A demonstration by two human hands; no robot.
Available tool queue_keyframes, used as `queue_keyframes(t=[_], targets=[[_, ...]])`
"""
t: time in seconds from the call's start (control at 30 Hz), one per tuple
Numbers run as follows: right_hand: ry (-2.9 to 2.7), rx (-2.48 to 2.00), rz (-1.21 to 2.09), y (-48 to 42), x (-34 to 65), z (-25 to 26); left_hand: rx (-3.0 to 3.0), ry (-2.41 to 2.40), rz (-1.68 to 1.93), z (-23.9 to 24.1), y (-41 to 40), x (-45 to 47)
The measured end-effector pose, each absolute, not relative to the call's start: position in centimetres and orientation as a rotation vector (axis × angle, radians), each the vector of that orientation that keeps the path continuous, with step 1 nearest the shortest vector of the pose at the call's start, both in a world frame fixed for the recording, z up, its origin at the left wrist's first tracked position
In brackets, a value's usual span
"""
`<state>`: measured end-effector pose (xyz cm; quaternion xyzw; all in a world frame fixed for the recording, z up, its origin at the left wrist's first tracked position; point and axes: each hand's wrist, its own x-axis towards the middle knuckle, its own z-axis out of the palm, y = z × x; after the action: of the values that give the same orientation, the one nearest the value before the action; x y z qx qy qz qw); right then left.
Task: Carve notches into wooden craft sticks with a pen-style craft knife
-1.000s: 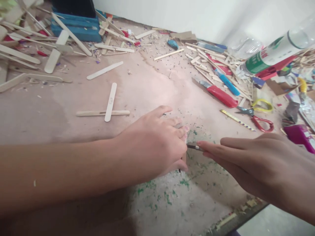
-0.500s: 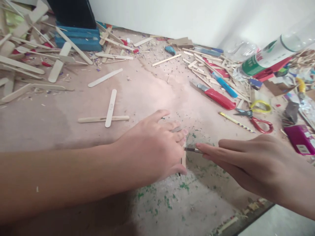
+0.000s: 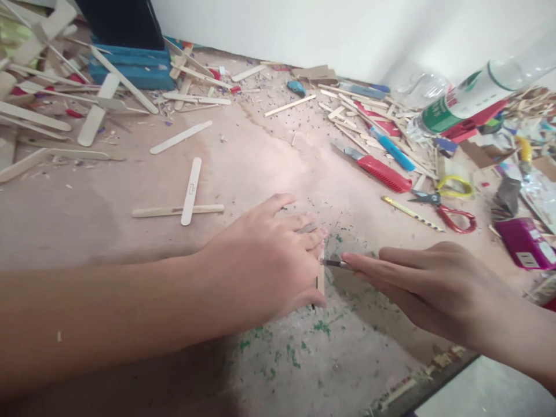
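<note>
My left hand point(image 3: 269, 260) presses palm down on the table, its thumb and fingertips pinning a narrow craft stick point(image 3: 321, 282). Most of that stick is covered by the hand. A thin craft knife point(image 3: 333, 263) is gripped in my right hand point(image 3: 421, 284), the index finger stretched along it. Its tip touches the stick's edge beside my left fingers, and the handle is hidden in my grip. Left of my hands, a craft stick with a small drawn mark point(image 3: 191, 191) lies across another craft stick point(image 3: 152, 212).
A red utility knife point(image 3: 384, 172), a patterned pencil point(image 3: 412, 214) and scissors point(image 3: 456, 219) lie to the right. A plastic bottle point(image 3: 460, 110) leans behind them. Piled sticks point(image 3: 93, 110) and a blue stand point(image 3: 130, 66) occupy the back left. The table edge point(image 3: 452, 376) runs at lower right.
The whole view has shifted slightly, with things appearing a little further left. Both hands keep nearly the same pose, the knife tip still at the stick.
</note>
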<state>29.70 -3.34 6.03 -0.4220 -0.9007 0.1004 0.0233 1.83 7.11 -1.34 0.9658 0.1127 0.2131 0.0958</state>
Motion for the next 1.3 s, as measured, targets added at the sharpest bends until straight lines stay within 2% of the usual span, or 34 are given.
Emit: queue_keyframes(t=[0.23,0.5,0.73,0.97,1.13,1.3], targets=[[-2.887,-1.207,0.164,-2.1,29.0,7.5,2.854,0.334,0.631,-1.6,7.2,2.0],[-2.918,-1.180,0.219,-1.2,28.3,8.3,2.860,0.346,0.589,-1.7,7.3,2.5],[-3.109,-1.058,-0.071,-1.1,27.5,8.8,2.847,0.332,0.482,-1.4,7.1,2.7],[-2.877,-1.234,0.203,-2.2,28.8,6.9,2.871,0.325,0.358,0.1,7.4,2.3],[-2.693,-1.322,0.412,-3.4,29.4,5.5,2.887,0.347,0.534,-0.8,7.1,2.0],[-2.778,-1.304,0.171,-4.0,29.8,5.4,2.874,0.374,0.639,-1.7,6.9,1.9]])
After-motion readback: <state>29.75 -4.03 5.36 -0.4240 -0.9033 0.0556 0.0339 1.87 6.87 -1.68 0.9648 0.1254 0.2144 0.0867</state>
